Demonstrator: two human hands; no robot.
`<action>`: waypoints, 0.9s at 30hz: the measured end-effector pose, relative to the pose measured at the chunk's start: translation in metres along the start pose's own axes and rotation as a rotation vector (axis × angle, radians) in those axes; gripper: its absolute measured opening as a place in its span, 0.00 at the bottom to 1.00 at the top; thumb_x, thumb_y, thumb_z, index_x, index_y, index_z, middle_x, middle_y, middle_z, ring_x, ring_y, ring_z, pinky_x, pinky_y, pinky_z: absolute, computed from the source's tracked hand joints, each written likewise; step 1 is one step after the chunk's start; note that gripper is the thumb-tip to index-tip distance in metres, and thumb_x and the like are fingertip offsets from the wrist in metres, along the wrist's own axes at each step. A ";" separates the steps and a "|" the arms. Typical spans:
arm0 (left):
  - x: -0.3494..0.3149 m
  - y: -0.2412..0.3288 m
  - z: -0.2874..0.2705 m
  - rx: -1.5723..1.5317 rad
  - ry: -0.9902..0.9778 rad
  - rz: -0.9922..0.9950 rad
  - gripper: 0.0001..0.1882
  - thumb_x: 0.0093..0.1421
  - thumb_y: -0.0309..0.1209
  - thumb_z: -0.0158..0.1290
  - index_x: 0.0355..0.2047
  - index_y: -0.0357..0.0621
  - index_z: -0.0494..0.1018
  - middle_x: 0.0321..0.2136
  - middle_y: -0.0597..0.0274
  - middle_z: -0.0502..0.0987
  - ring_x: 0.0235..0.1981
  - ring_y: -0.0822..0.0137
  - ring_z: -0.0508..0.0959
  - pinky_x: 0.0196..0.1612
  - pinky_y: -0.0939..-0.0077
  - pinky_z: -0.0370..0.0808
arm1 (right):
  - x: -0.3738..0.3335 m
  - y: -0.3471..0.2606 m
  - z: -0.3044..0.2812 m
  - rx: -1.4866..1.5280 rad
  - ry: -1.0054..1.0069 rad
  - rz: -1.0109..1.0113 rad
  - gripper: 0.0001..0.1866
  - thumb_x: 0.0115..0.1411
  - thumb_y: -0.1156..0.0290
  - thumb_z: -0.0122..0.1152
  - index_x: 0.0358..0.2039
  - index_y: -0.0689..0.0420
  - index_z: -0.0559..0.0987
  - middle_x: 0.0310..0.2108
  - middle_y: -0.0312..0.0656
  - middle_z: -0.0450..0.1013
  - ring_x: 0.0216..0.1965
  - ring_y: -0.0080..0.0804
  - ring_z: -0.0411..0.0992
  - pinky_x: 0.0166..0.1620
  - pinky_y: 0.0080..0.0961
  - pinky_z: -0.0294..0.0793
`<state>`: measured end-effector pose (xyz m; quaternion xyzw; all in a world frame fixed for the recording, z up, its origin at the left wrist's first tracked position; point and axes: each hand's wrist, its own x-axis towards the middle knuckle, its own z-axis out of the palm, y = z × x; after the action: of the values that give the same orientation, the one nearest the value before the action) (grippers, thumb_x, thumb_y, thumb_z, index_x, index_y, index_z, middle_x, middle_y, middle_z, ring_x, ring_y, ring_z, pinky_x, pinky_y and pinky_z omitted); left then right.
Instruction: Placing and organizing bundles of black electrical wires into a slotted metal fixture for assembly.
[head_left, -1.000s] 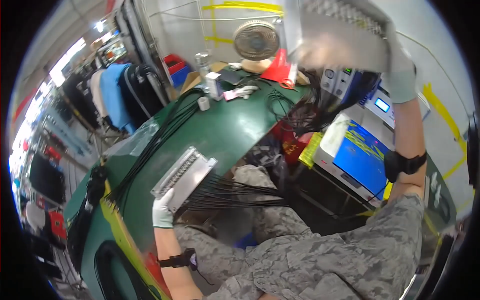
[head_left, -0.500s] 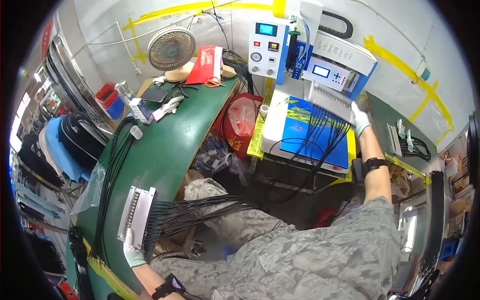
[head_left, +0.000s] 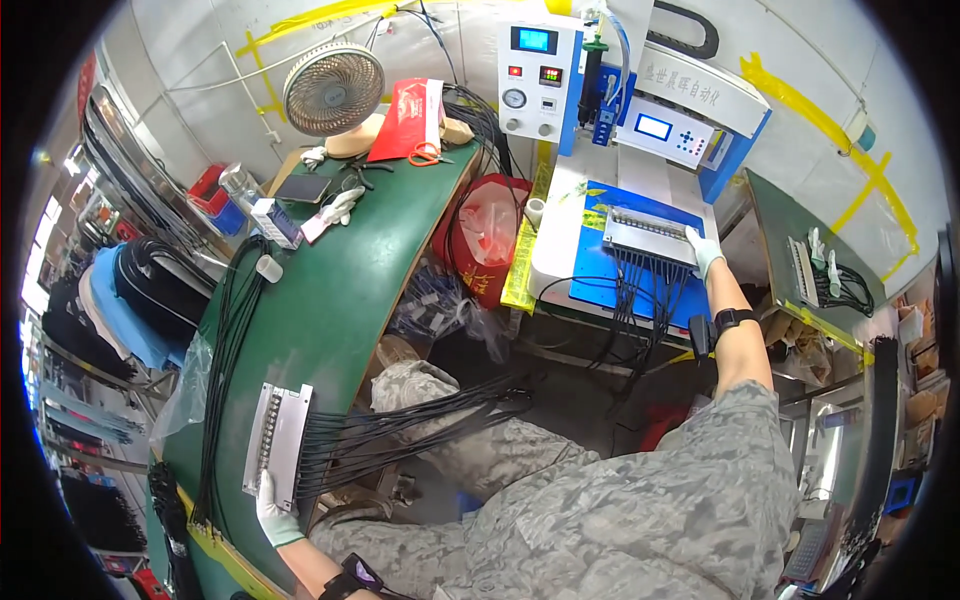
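Observation:
At the near left, my left hand, in a white glove, is closed on the lower end of a silver metal strip fixture on the green table. A row of small round parts runs along the fixture, and black cables trail from it across my leg. My right hand, also gloved, grips the right end of a similar fixture over a blue plate on the benchtop machine. Black cables hang from this fixture over the machine's front edge. My fingertips are partly hidden on both hands.
On the green table are a fan, orange scissors, a red packet, a glove and a long cable bundle. A red bin stands between table and machine. Another cabled fixture lies on the right-hand table.
My right hand has brought its fixture nearer to me and slightly left, away from under the machine head and over the blue plate. My left hand still grips its fixture; the view has shifted slightly.

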<state>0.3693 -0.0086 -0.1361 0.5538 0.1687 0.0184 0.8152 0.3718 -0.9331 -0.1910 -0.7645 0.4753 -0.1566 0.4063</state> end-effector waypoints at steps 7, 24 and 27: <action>-0.005 0.000 0.000 0.005 0.033 0.020 0.24 0.60 0.35 0.55 0.54 0.36 0.66 0.46 0.54 0.75 0.44 0.61 0.77 0.47 0.66 0.76 | -0.014 -0.013 0.000 -0.085 -0.014 0.055 0.41 0.55 0.43 0.60 0.57 0.66 0.68 0.52 0.49 0.71 0.54 0.39 0.68 0.55 0.31 0.65; 0.001 -0.007 -0.006 -0.024 0.095 0.063 0.18 0.59 0.26 0.54 0.50 0.36 0.69 0.44 0.53 0.76 0.43 0.59 0.78 0.48 0.67 0.76 | 0.059 0.038 -0.002 0.144 -0.115 -0.184 0.38 0.58 0.56 0.60 0.65 0.52 0.57 0.60 0.46 0.62 0.58 0.38 0.63 0.58 0.30 0.63; 0.002 -0.002 0.027 -0.075 -0.042 0.081 0.20 0.60 0.26 0.52 0.52 0.35 0.68 0.46 0.53 0.76 0.45 0.59 0.78 0.50 0.67 0.75 | 0.039 0.049 0.005 0.357 -0.058 -0.316 0.37 0.62 0.61 0.58 0.67 0.46 0.51 0.63 0.43 0.57 0.58 0.37 0.61 0.57 0.29 0.64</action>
<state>0.3790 -0.0325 -0.1294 0.5295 0.1278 0.0461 0.8373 0.3656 -0.9748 -0.2376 -0.7495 0.3027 -0.2780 0.5190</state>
